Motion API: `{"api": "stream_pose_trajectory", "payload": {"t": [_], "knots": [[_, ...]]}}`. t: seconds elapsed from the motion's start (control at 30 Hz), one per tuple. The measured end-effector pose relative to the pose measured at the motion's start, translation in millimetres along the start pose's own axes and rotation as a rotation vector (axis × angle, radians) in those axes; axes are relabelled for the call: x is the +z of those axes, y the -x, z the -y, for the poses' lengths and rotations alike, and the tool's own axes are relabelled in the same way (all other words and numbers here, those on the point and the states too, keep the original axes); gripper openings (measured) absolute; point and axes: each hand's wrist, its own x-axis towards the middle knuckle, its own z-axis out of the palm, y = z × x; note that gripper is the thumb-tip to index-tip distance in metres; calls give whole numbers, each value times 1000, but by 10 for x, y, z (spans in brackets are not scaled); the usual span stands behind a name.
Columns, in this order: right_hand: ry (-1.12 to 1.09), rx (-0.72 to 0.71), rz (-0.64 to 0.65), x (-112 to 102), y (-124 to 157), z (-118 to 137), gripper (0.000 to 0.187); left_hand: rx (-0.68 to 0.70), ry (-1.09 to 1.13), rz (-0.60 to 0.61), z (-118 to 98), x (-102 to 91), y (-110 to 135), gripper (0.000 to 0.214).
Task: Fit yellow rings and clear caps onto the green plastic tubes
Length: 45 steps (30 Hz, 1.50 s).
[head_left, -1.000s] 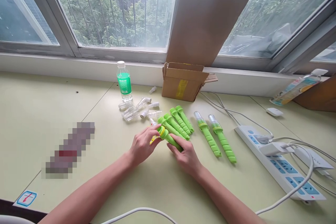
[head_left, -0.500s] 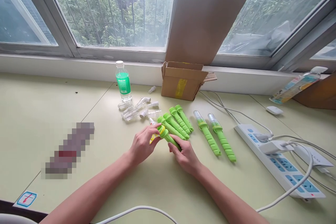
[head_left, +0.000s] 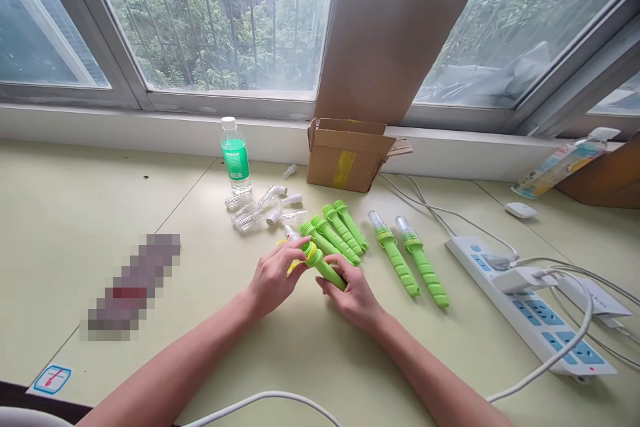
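Note:
In front of me, my right hand (head_left: pixel 356 295) is closed round the lower part of a green plastic handle (head_left: pixel 327 271). My left hand (head_left: pixel 276 273) pinches the handle's open threaded end, where a yellow ring (head_left: pixel 313 253) sits. The handle tilts with that end up and to the left. Just behind my left fingers lie more yellow rings (head_left: pixel 291 265), partly hidden, and a small white tube (head_left: pixel 291 233). Several green handles (head_left: pixel 330 240) lie side by side beyond my hands. To their right are two handles with clear caps fitted (head_left: pixel 410 240).
Loose clear caps (head_left: pixel 247 213) lie in a pile near an upright bottle (head_left: pixel 235 157). An open cardboard box (head_left: pixel 347 157) stands by the window sill. At right is a power strip (head_left: pixel 530 307) with plugs and cables. A blurred dark object (head_left: pixel 133 287) lies at left.
The handle has shifted very slightly to the right and down with both hands still on it. My right thumb lies a little differently along it. The things on the table stay put.

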Motion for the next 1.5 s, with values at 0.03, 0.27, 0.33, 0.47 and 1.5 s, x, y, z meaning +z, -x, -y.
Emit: {"api": "stream_pose_trajectory", "payload": {"t": [0.03,0.27,0.33,0.47,1.5], "knots": [[8,-5,-2,0,-2,3,20,4,-3,-7,1,1,0,21],[53,-87,-16,-26,-34,43,21,-30,-5,8,5,-12,-35,23],[47,-93,-2,-35,-38,53,20,-38,-5,19,7,-13,-40,22],[28,-55,23,-43,-30,52,25,-40,-9,21,9,-14,-41,19],[11,-37,37,-3,-10,6,29,-14,-41,75,15,-1,3,18]]}}
